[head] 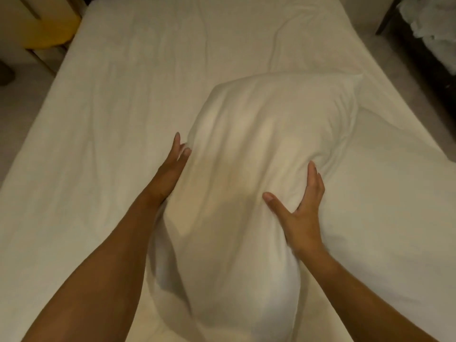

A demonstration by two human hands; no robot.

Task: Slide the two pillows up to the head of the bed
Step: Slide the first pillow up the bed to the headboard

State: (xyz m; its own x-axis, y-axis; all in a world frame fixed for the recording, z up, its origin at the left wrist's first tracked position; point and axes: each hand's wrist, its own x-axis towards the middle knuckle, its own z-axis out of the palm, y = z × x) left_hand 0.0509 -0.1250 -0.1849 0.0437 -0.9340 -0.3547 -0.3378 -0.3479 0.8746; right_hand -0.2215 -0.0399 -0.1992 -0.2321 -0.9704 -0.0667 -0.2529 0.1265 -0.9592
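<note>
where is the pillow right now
In the head view the white pillow lies on the bed sheet, centre to right, held between the left hand on its left edge and the right hand pressing its right side.

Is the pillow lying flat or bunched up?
Bunched up: the pillow humps between the left hand and right hand, its cover creased.

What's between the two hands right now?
In the head view, the white pillow fills the gap: left hand presses its left side, right hand grips its right side.
</note>
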